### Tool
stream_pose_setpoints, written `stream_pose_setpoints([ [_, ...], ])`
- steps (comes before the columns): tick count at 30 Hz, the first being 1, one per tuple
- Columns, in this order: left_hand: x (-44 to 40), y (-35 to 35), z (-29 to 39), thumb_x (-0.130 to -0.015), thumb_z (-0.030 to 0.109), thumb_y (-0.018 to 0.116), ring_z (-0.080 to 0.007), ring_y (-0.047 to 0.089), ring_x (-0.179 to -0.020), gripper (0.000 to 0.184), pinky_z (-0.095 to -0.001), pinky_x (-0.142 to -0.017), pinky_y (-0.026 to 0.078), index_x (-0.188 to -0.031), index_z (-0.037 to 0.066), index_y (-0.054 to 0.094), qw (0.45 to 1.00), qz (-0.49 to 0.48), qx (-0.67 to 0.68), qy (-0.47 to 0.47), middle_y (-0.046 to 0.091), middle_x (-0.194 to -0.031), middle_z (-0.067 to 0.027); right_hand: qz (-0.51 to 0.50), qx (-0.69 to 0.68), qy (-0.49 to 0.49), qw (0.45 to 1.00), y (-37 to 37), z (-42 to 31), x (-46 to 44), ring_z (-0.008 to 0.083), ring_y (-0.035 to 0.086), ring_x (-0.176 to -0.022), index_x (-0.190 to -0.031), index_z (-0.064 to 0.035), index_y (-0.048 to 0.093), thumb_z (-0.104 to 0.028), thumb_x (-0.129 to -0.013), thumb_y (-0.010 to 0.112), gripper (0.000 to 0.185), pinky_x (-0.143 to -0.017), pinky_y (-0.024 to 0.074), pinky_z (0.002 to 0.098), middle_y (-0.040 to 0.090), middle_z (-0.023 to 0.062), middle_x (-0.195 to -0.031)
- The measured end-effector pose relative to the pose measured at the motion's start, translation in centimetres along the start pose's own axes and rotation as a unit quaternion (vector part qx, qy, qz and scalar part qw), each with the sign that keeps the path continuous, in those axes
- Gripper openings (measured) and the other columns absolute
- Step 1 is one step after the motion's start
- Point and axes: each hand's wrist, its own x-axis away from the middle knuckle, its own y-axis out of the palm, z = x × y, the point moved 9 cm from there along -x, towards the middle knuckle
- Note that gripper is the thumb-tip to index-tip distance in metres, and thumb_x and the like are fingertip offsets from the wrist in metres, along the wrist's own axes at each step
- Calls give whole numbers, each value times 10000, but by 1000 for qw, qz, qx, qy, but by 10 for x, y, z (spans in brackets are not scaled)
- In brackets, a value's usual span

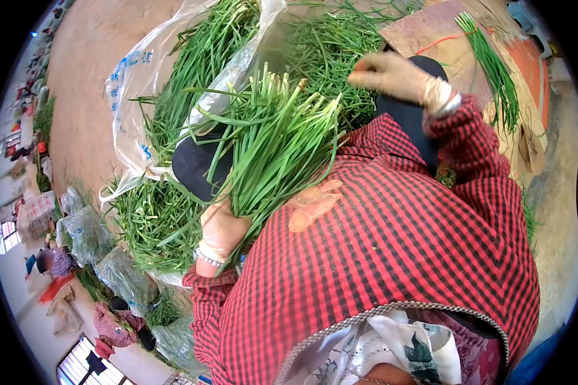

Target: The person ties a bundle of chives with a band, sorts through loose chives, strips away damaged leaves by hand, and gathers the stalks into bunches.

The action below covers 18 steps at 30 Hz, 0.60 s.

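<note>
My left hand (223,231) is closed around the leafy lower end of a thick bunch of garlic chives (282,141). The bunch lies slanted across my lap, its pale cut ends pointing up and away from me. To the right of those ends, my right hand (392,76) hovers near my dark-covered knee (424,67). Its fingers are loosely bent and slightly blurred, and no stalk shows in them. Both hands wear thin pale gloves. Loose green leaves (327,51) are heaped beyond the bunch.
A clear plastic bag (131,90) of chives stands at the left, above another leaf pile (157,218). On a board (424,29) at the right lies a bundle of chives (491,70) beside red string. Other people (115,324) sit among filled bags (125,279) at far left.
</note>
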Motion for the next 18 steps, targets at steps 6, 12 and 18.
stream_pose_setpoints([
  [6, -3, -6, 9, -690, 242, 763, -310, 667, -889, 747, -364, -767, 522, -1365, 134, 461, 1000, -7, -9, 7, 674, -1035, -143, -156, -363, 87, 914, 81, -49, 24, 145, 619, -499, -849, 12, 575, -349, -945, 561, 374, -446, 491, 236, 635, 93, -607],
  [12, -3, -15, 31, -701, 238, 736, -310, 674, -758, 738, -373, -649, 539, -1379, 190, 448, 995, 26, -62, 71, 679, -928, -146, -156, -327, 91, 928, 55, -33, 17, 105, 568, -476, -936, -19, 609, -270, -949, 557, 257, -435, 441, 216, 608, 41, -623],
  [18, -2, -12, 30, -687, 197, 713, -312, 666, -782, 772, -388, -652, 540, -1399, 235, 414, 992, -12, -82, 96, 676, -908, -141, 54, -34, 5, 998, -9, -9, -1, 203, 627, -929, -1142, 8, 544, -240, -872, 656, 383, -795, 511, 290, 630, 136, -1005],
])
